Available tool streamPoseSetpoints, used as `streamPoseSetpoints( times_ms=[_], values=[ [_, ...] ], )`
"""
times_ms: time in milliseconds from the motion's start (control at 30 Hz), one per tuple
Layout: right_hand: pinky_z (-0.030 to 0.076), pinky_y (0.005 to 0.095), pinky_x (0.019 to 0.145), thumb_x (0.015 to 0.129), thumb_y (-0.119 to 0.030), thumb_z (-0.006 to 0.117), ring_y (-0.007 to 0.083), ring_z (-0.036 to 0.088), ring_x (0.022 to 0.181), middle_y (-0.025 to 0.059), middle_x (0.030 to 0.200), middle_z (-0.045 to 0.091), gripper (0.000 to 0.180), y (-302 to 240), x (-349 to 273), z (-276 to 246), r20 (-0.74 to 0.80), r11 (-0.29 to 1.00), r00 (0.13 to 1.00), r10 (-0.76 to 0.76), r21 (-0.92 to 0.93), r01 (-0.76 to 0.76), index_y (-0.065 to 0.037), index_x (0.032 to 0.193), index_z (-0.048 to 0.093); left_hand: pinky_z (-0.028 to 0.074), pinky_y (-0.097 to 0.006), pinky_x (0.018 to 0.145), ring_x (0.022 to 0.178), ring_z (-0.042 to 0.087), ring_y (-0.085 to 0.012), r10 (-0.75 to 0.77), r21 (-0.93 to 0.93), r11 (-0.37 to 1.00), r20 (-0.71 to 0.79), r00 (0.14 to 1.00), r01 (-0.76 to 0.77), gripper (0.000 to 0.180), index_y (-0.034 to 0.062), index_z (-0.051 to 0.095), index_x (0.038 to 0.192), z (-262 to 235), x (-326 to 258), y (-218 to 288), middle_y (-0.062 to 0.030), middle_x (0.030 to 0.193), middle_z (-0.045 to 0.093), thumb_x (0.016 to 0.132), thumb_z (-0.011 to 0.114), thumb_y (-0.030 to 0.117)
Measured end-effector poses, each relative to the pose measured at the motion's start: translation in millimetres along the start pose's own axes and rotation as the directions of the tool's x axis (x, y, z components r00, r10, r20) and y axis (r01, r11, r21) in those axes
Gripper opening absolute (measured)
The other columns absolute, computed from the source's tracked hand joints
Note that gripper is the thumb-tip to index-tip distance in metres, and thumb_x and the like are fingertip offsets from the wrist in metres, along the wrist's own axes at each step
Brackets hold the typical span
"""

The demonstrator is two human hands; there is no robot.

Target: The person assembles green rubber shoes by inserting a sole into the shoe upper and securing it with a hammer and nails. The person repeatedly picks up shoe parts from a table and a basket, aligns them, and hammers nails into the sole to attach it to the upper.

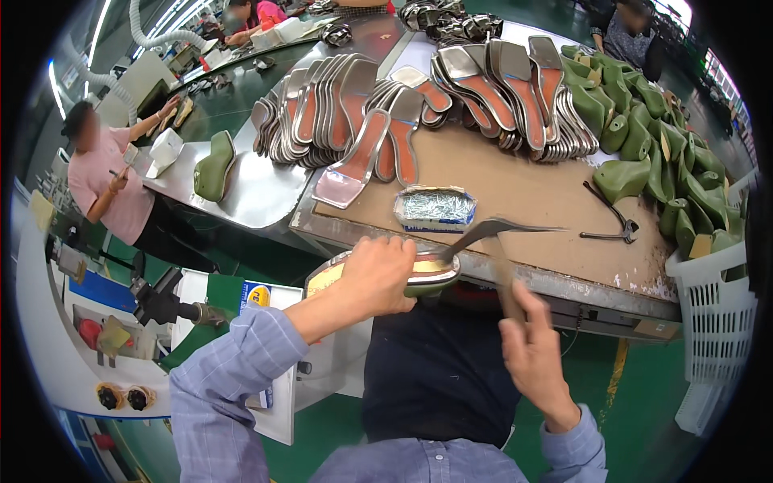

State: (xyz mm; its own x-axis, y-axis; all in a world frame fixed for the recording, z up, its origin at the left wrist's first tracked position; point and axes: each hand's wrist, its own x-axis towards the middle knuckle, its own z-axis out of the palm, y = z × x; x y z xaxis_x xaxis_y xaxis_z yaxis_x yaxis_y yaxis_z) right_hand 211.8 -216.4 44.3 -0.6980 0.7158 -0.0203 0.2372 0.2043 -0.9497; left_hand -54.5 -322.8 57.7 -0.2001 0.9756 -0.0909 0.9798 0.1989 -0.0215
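My left hand [378, 274] is wrapped round a green shoe last [431, 287], which lies sideways with its underside turned up. A layered insole with a yellowish middle [426, 266] covers that underside. From the last's right end a dark strap-like piece [489, 229] rises and tapers off to the right. Just right of the last, my right hand [531, 342] is closed round a flat, brownish hand tool [505, 278], smeared by motion; its exact kind cannot be made out. In front of my hands, on the table edge, sits a small box of thin silvery nails [436, 208].
Stacked silver-rimmed insoles [338, 101] line the brown worktable [483, 169]. Green lasts [644, 145] pile up at right above a white basket [717, 302]. A thin black piece [616, 221] lies near them. One last [214, 167] stands left; a co-worker [117, 173] stands beyond.
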Motion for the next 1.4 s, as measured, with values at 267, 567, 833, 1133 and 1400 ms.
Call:
streamPoseSetpoints(
  times_ms=[267,567,833,1133,1400],
  values=[
    [0.053,0.0307,0.064,0.097,-0.001,0.062,0.0182,0.065,0.068,0.0173,0.095,0.071,0.054,-5.1,3.8,5.6,0.132,0.984,0.983,-0.125,-0.110,0.140,-0.003,0.147,0.044,0.054,-0.041,0.073,0.085,0.068,-0.0310,-0.006,-0.012,1.000,0.009,1.000,0.006,0.057,-0.0006,0.060,0.094,1.5,-0.4,-1.3,-0.0144,0.086,0.065,0.064,0.083,0.042],
    [0.058,0.0406,0.071,0.088,-0.003,0.072,0.0371,0.071,0.085,0.0202,0.105,0.071,0.050,-3.5,27.5,3.3,0.098,0.831,0.868,-0.487,-0.254,0.495,-0.010,0.137,0.059,0.054,-0.042,0.074,0.088,0.070,-0.0323,-0.020,-0.077,0.997,-0.111,0.994,0.011,0.062,0.0024,0.062,0.105,9.8,1.6,-0.7,-0.0149,0.092,0.070,0.066,0.082,0.047],
    [0.047,0.0472,0.080,0.092,-0.007,0.060,0.0312,0.060,0.092,0.0100,0.096,0.062,0.048,100.2,78.7,-73.4,-0.021,0.211,0.904,-0.427,-0.974,0.078,-0.017,0.139,0.058,0.054,-0.046,0.069,0.077,0.069,-0.0382,-0.033,-0.274,0.962,-0.035,0.999,0.022,0.064,0.0053,0.058,0.115,-38.7,-17.2,-9.0,-0.0178,0.084,0.071,0.069,0.080,0.045],
    [0.045,0.0462,0.094,0.098,-0.008,0.055,0.0366,0.056,0.111,0.0172,0.121,0.060,0.045,126.6,83.4,-83.0,-0.140,0.385,0.901,-0.410,-0.922,0.033,-0.010,0.143,0.052,0.051,-0.028,0.085,0.096,0.065,-0.0144,-0.831,-0.864,0.418,-0.489,0.266,-0.282,0.050,-0.0033,0.060,0.122,-72.9,-96.6,-169.5,-0.0075,0.108,0.068,0.083,0.083,0.018],
    [0.046,0.0463,0.092,0.098,-0.006,0.055,0.0357,0.057,0.110,0.0166,0.123,0.060,0.044,120.0,86.1,-78.3,-0.161,0.381,0.904,-0.395,-0.925,0.001,-0.010,0.141,0.054,0.052,-0.035,0.081,0.090,0.068,-0.0221,-0.965,-0.949,0.263,-0.261,0.033,0.174,0.046,-0.0034,0.066,0.112,91.4,-93.1,-254.1,-0.0140,0.101,0.071,0.077,0.082,0.021]
  ],
)
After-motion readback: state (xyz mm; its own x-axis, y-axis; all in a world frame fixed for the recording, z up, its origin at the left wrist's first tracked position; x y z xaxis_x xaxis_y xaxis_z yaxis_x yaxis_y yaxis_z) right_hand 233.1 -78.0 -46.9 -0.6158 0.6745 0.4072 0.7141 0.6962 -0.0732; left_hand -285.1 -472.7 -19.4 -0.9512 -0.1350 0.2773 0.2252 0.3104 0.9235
